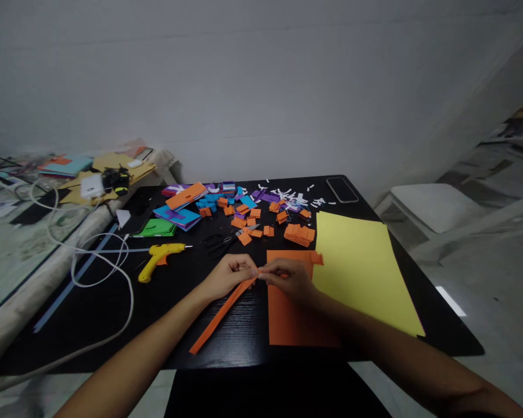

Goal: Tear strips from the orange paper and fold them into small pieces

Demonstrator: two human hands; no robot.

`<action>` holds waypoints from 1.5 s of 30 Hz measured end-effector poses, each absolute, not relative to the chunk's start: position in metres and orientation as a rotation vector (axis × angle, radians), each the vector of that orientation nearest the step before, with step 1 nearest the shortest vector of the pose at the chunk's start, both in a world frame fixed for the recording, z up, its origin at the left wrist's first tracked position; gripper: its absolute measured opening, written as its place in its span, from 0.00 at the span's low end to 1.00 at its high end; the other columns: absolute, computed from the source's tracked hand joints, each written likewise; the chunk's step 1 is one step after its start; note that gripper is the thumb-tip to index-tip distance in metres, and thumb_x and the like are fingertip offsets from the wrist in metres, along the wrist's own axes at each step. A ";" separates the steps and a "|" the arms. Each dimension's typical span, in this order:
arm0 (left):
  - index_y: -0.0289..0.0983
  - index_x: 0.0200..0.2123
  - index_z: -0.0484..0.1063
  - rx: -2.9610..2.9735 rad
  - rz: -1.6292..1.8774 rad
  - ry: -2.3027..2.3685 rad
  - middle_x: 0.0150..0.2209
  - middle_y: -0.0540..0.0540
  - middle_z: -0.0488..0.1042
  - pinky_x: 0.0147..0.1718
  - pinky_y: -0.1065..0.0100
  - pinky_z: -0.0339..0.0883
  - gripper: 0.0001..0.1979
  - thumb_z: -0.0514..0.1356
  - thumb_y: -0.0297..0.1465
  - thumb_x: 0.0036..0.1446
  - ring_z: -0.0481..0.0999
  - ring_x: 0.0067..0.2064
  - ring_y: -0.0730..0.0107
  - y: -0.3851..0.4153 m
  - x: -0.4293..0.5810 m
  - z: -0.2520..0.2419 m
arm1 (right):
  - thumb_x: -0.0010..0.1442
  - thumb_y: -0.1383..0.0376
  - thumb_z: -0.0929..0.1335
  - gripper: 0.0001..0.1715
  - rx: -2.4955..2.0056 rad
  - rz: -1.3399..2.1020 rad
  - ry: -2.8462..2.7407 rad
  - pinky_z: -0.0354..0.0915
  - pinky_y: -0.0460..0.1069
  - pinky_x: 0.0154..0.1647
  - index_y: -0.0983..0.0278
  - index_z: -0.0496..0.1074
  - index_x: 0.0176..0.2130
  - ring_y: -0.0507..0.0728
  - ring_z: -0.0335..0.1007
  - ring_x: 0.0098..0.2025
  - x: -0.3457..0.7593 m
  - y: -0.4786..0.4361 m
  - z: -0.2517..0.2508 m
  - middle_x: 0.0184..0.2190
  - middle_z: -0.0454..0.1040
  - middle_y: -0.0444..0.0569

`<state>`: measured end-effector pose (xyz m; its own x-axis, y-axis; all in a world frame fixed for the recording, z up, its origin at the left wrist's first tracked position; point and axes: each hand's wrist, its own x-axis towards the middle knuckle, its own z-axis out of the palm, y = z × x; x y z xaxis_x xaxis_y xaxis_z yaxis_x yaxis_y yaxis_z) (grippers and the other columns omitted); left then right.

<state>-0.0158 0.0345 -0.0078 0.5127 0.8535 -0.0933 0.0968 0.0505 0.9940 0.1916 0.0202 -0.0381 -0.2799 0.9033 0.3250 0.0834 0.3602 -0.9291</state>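
In the head view, both forearms are reaching in from the lower corners over the black table (239, 345), slanting inward so that the hands are meeting just left of the middle of the work. The left hand (230, 275) is grasping the orange strip (221, 316) near its upper end, the thumb and index finger pressing together at the tip while the other fingers are curling in toward the palm. The right hand (293, 278) is coming at the same end from the other side, its back turned up, its fingers pointing left and pinching the strip so close to the left fingertips that the two grips are almost touching. The wrists are lying low, the right one passing above the orange sheet (283, 325) and its forearm crossing the lower part of the yellow paper (361, 255). From the pinched end the strip is running down and to the left, its free end pointing toward the table's near edge. A small folded orange piece (317, 258) is sitting at the sheet's upper right corner, just beside the right hand. Beyond the hands, the stack of folded orange pieces (299, 234) is resting near the yellow paper, the black pliers (218, 244) are lying above the left hand, and the yellow glue gun (159, 258) is lying farther left, its nozzle pointing right.
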 end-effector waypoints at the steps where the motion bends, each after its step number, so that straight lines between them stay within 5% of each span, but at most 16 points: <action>1: 0.31 0.29 0.76 1.425 0.709 0.890 0.22 0.49 0.73 0.27 0.73 0.58 0.17 0.67 0.42 0.56 0.68 0.24 0.74 0.034 -0.016 -0.008 | 0.59 0.54 0.75 0.13 -0.896 1.059 -1.644 0.69 0.47 0.30 0.61 0.82 0.35 0.54 0.76 0.28 0.192 0.020 -0.038 0.28 0.81 0.48; 15: 0.31 0.28 0.76 1.468 0.740 0.941 0.22 0.50 0.70 0.26 0.73 0.56 0.19 0.67 0.43 0.56 0.64 0.24 0.76 0.035 -0.016 -0.007 | 0.56 0.48 0.74 0.20 -0.904 1.522 -1.420 0.71 0.48 0.28 0.62 0.76 0.34 0.53 0.74 0.25 0.188 0.019 -0.035 0.23 0.76 0.44; 31: 0.33 0.30 0.73 1.529 0.779 0.976 0.23 0.52 0.68 0.27 0.74 0.55 0.15 0.64 0.40 0.58 0.63 0.26 0.76 0.031 -0.010 -0.004 | 0.56 0.53 0.74 0.16 -0.982 1.501 -1.428 0.68 0.48 0.28 0.62 0.72 0.30 0.52 0.71 0.23 0.185 0.021 -0.038 0.21 0.74 0.42; 45: 0.33 0.35 0.70 1.256 0.673 0.881 0.28 0.47 0.77 0.26 0.72 0.70 0.21 0.65 0.47 0.58 0.77 0.25 0.72 0.029 -0.007 -0.003 | 0.56 0.53 0.73 0.16 -1.039 1.418 -1.407 0.69 0.48 0.28 0.61 0.71 0.30 0.52 0.71 0.23 0.188 0.024 -0.029 0.20 0.72 0.41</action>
